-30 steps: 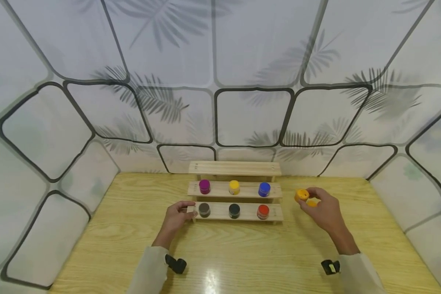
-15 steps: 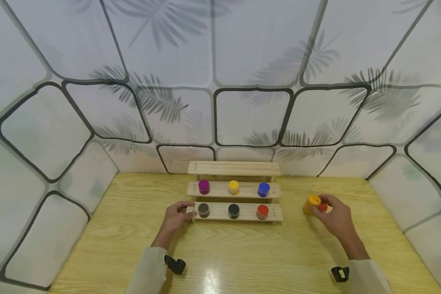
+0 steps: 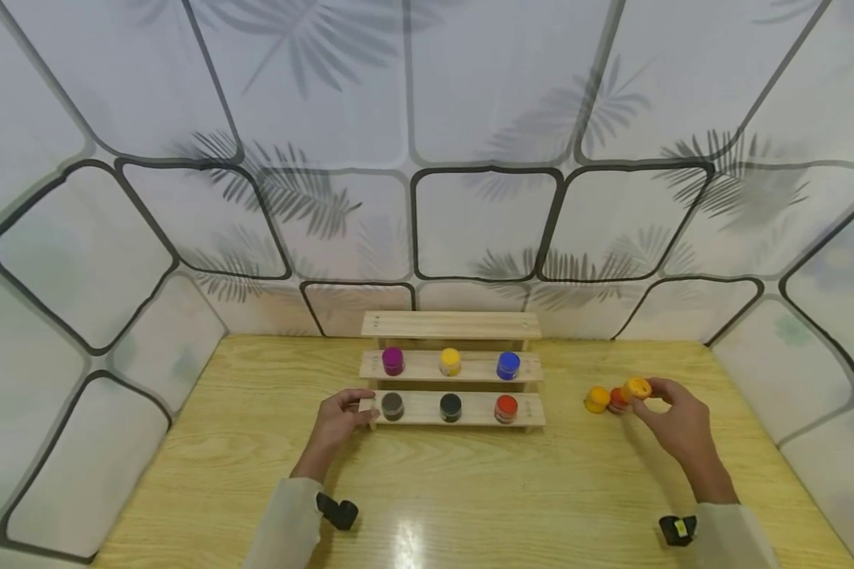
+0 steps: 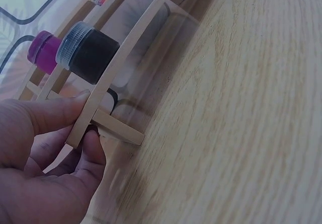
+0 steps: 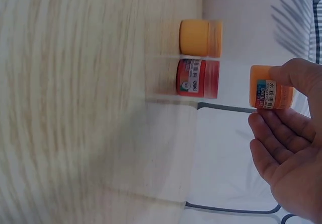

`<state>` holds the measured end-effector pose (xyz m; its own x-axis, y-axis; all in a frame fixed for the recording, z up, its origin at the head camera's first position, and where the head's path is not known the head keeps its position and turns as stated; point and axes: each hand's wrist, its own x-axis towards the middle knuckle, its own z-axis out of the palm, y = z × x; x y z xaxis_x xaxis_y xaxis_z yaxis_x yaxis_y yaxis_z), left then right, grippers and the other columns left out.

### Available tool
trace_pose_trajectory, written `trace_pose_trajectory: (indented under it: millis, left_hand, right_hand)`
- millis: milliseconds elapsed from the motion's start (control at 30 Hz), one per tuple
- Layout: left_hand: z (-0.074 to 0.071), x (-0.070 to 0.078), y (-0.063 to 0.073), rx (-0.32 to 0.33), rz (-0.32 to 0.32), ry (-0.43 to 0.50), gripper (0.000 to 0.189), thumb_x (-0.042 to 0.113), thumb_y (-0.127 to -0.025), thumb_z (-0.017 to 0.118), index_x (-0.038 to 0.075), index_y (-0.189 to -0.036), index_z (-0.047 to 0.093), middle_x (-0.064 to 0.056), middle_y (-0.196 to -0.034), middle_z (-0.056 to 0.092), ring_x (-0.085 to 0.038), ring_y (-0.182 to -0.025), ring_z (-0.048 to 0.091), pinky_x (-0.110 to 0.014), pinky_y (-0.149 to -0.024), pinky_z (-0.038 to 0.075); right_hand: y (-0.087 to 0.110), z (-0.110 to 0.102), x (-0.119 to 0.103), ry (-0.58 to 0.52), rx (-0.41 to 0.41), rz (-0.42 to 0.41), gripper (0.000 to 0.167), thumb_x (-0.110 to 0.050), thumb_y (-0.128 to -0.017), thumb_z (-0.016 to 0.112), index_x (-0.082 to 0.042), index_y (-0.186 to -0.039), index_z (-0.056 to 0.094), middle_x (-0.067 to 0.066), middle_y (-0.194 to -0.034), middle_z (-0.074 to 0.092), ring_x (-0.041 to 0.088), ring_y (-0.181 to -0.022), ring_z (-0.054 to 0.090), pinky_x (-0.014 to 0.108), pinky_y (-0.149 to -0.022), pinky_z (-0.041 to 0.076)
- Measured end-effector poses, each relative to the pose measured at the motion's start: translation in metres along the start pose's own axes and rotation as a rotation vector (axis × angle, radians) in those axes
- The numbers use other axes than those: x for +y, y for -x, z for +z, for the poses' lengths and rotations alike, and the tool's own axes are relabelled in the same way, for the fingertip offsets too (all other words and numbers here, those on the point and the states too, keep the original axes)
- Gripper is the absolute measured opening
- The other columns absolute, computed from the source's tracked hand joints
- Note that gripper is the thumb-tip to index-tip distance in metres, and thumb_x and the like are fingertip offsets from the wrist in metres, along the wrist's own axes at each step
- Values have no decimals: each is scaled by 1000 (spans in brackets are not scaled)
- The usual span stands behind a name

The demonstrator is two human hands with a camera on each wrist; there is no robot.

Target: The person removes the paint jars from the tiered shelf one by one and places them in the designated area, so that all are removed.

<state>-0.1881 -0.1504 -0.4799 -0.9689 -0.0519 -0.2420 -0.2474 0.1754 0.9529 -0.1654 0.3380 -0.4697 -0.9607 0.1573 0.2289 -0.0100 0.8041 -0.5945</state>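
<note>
My left hand (image 3: 336, 423) pinches the left end of the lowest step of a wooden tiered rack (image 3: 421, 408), thumb and fingers around the plank in the left wrist view. An orange paint jar (image 3: 636, 389) is held in the air between the thumb and fingers of my right hand (image 3: 676, 419), its label showing in the right wrist view. Below it on the table stand another orange paint jar (image 5: 193, 38) and a red paint jar (image 5: 190, 78), side by side. Those two are right of the rack.
On the rack's middle step are purple (image 3: 393, 361), yellow (image 3: 450, 362) and blue (image 3: 508, 365) jars. Its lowest step bears dark grey (image 3: 393, 406), dark green or black (image 3: 451, 408) and red (image 3: 506, 408) jars. A patterned curtain (image 3: 491, 225) rises behind the table.
My right hand has moved right with the orange paint jar, uncovering the other orange jar and the red one on the table. My left hand stays on the rack.
</note>
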Motion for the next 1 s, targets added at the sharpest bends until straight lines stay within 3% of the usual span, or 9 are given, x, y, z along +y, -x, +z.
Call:
trace_pose_trajectory:
  millis: [433, 733, 1000]
  left_hand:
    - [0, 2, 2, -8, 7, -2, 32, 2, -81, 71, -5, -111, 64, -16, -109, 57, -14, -82, 47, -28, -68, 45]
    - [-1, -23, -16, -4, -9, -11, 34, 8, -82, 72, 1, -114, 65, -14, -125, 51, -20, -99, 46, -26, -74, 42]
    - [-1, -26, -18, 19, -5, -39, 32, 10, -81, 74, 4, -112, 67, -12, -122, 53, -20, -100, 47, -25, -76, 42]
  right_hand:
    - [-3, -4, 26, 23, -5, 71, 45, -24, -89, 65, 9, -117, 55, 33, -109, 61, 49, -103, 54, 58, -81, 46]
    - [-7, -1, 42, 48, -96, 136, 51, -30, -91, 62, 11, -119, 52, 32, -108, 60, 48, -102, 53, 54, -78, 48]
    - [-12, 3, 50, 47, -157, 145, 54, -32, -91, 61, 12, -120, 51, 33, -110, 59, 47, -99, 54, 48, -72, 51]
